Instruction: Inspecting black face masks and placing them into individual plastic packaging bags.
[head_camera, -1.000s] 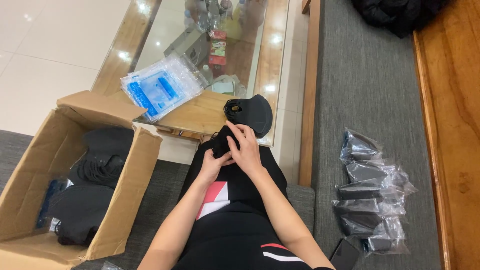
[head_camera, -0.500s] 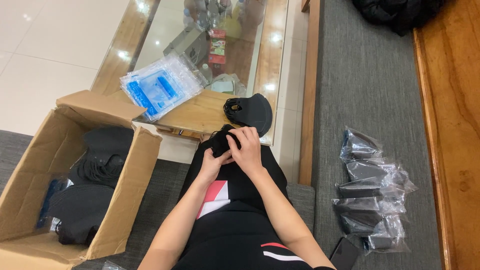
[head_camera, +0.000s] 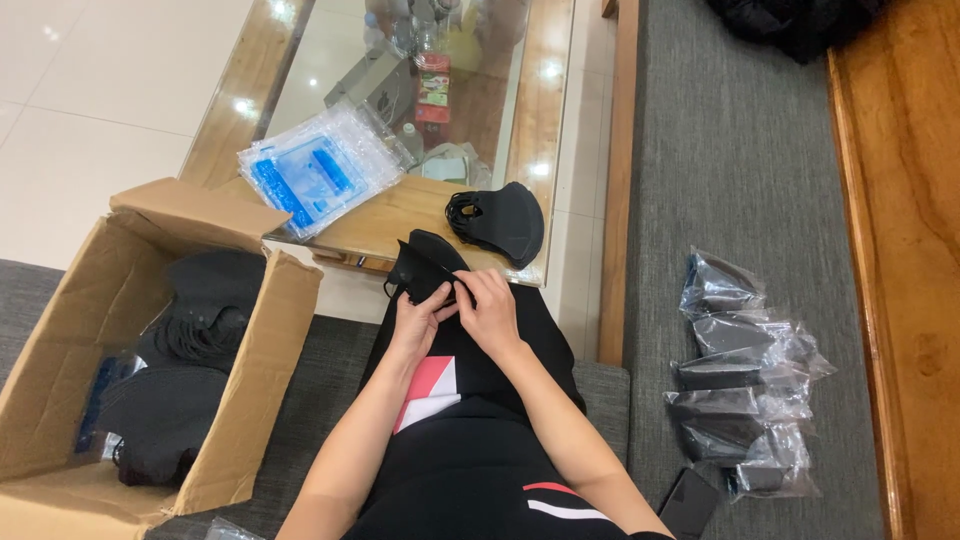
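Mid-frame over my lap, my left hand (head_camera: 418, 322) and right hand (head_camera: 490, 310) both pinch a black face mask (head_camera: 425, 265), apparently folding it, so next I need a clear bag from the blue-printed stack (head_camera: 318, 176), upper left.

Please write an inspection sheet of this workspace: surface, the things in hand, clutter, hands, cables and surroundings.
Surface: glass-topped wooden table in front of the knees; grey seat cushion to the right.
Things in hand: black face mask, held over the lap.
Clutter: stack of black masks and blue-printed clear bags on the table; bagged masks on the cushion; open cardboard box holding more black masks.
Hands: left hand and right hand both grip the mask with the fingers.
Cables: nothing seen.
Surroundings: white tiled floor; wooden ledge at right; dark bundle at top.
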